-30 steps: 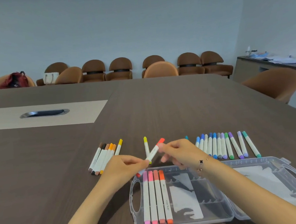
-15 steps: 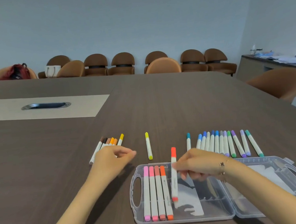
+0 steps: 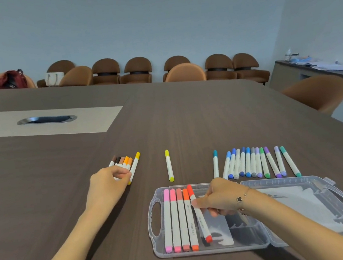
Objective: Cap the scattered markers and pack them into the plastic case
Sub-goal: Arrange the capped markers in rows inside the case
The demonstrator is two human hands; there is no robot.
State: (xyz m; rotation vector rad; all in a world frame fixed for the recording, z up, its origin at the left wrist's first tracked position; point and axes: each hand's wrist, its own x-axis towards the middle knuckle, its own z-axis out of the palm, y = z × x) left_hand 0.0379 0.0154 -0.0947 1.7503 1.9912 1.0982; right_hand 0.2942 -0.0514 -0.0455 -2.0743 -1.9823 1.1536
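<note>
A clear plastic case (image 3: 154,221) lies open on the dark table, with several pink and orange markers (image 3: 178,220) side by side in its left half. My right hand (image 3: 221,197) pinches a red marker (image 3: 201,222) and holds it slanted in the case beside them. My left hand (image 3: 108,185) rests on a cluster of brown and orange markers (image 3: 124,161), fingers curled onto their barrels. A yellow-orange marker (image 3: 135,166) lies at that cluster's right edge. One yellow marker (image 3: 169,165) lies alone in the middle. A row of blue, green and purple markers (image 3: 255,162) lies behind the case.
The case's lid half (image 3: 311,203) lies flat to the right. A metal cable hatch (image 3: 46,119) sits in a pale strip at the far left. Brown chairs (image 3: 136,71) line the far wall and one chair (image 3: 318,93) stands at the table's right edge.
My right hand carried the red marker from mid-air down into the case beside the orange one. My left hand let go of it and moved left onto the brown and orange cluster.
</note>
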